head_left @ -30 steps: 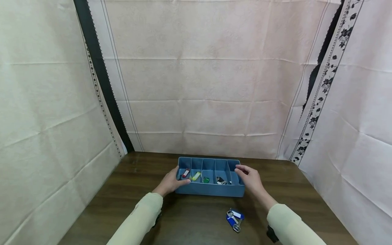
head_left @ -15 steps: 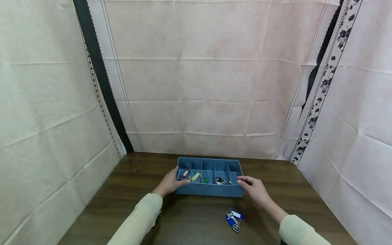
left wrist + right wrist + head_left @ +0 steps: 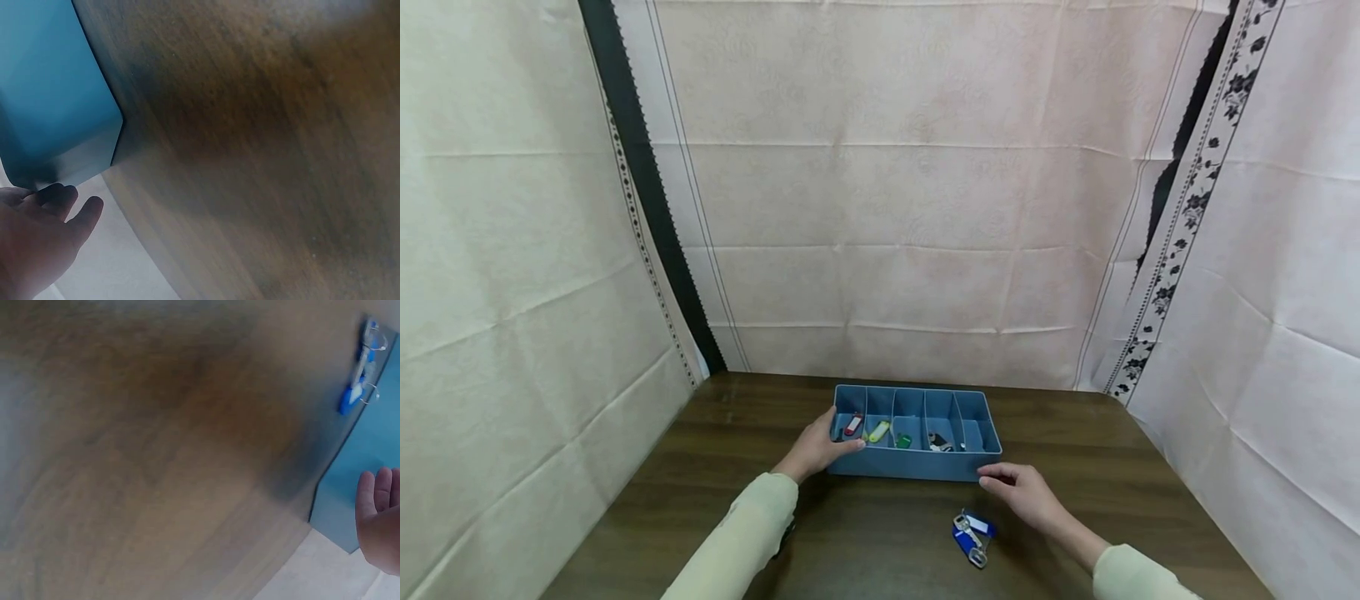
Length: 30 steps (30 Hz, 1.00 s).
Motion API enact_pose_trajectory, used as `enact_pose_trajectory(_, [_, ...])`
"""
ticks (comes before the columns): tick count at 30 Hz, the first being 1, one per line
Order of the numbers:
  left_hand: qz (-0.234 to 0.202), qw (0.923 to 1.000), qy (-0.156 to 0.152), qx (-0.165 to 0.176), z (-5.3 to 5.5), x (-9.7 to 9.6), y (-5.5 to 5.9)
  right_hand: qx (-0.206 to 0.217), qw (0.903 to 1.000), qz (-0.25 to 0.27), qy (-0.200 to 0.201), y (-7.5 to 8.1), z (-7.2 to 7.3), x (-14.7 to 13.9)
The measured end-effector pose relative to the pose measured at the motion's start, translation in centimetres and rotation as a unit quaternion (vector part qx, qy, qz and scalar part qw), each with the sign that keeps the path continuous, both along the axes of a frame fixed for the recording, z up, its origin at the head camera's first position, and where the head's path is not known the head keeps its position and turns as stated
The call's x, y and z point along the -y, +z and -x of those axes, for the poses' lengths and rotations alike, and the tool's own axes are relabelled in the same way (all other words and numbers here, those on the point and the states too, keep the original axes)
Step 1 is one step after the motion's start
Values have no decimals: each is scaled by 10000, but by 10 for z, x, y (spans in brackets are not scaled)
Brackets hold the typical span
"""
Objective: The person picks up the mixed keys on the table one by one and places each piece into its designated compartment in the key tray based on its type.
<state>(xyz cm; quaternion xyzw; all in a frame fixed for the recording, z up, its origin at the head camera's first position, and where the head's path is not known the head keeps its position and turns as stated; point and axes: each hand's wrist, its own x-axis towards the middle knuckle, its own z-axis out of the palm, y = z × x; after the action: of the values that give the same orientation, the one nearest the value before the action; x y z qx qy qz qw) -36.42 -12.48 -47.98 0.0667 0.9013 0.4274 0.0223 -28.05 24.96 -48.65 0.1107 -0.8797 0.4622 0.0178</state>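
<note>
A blue compartment box (image 3: 914,465) stands on the table with small key-tag items inside. My left hand (image 3: 815,446) grips its left end, thumb at the front rim and fingers along the side; in the left wrist view the fingers (image 3: 59,194) reach the box's end wall. In the compartments lie a red tag (image 3: 853,425), a yellow tag (image 3: 879,431), a green tag (image 3: 903,441) and a dark and silver item (image 3: 938,442). My right hand (image 3: 1022,493) is empty, its fingers loosely bent, by the front right corner. Blue-tagged keys (image 3: 973,537) lie in front of the box.
The brown wooden table (image 3: 865,542) carries the box near its back edge. A pale cloth (image 3: 925,250) hangs behind it, and more cloth (image 3: 550,333) hangs at both sides. The rightmost compartment (image 3: 977,433) shows a bare floor.
My right hand has drawn out of the rightmost compartment, over the front rim and down toward the blue-tagged keys. The left hand and the box stay in place.
</note>
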Motion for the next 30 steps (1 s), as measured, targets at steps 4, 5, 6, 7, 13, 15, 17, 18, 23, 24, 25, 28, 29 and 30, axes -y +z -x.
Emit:
enact_pose_trajectory(4, [-13,10000,5,7,-1,0,0,9,9997,-153,197,-4,-1,-1])
enact_pose_trajectory(5, [-8,10000,5,8,-1,0,0,3,9995,-193,245,-5,-1,-1])
enact_pose_trajectory(6, [-3,10000,4,9,-1,0,0,11,9993,-217,291,-6,0,-2])
enact_pose_trajectory(7, [-1,10000,4,12,-1,0,1,24,9991,-245,342,-7,0,-3])
enact_pose_trajectory(13, [0,10000,4,15,-1,-1,1,107,9962,-499,706,-17,5,-7])
enact_pose_trajectory(15, [-7,10000,3,17,-1,-1,1,103,9941,-595,900,-21,7,-7])
enact_pose_trajectory(17, [-24,10000,-1,21,-1,0,1,71,9916,-673,1104,-22,8,-7])
enact_pose_trajectory(18, [-33,10000,-4,23,-1,0,1,57,9905,-696,1187,-23,9,-6])
enact_pose_trajectory(23, [-69,9999,-68,-41,-1,0,0,-97,9857,-911,1414,-23,12,-2])
enact_pose_trajectory(24, [-67,9999,-87,-70,0,0,0,-126,9849,-964,1434,-23,13,-1])
enact_pose_trajectory(25, [-63,9999,-99,-82,0,0,0,-136,9841,-1015,1452,-23,13,0])
enact_pose_trajectory(28, [-42,9999,-106,-90,0,0,0,-93,9825,-1076,1520,-22,14,2])
enact_pose_trajectory(29, [-36,9999,-112,-104,0,0,0,-89,9819,-1099,1539,-22,14,3])
enact_pose_trajectory(30, [-35,9999,-116,-105,0,0,1,-77,9814,-1119,1555,-22,15,3])
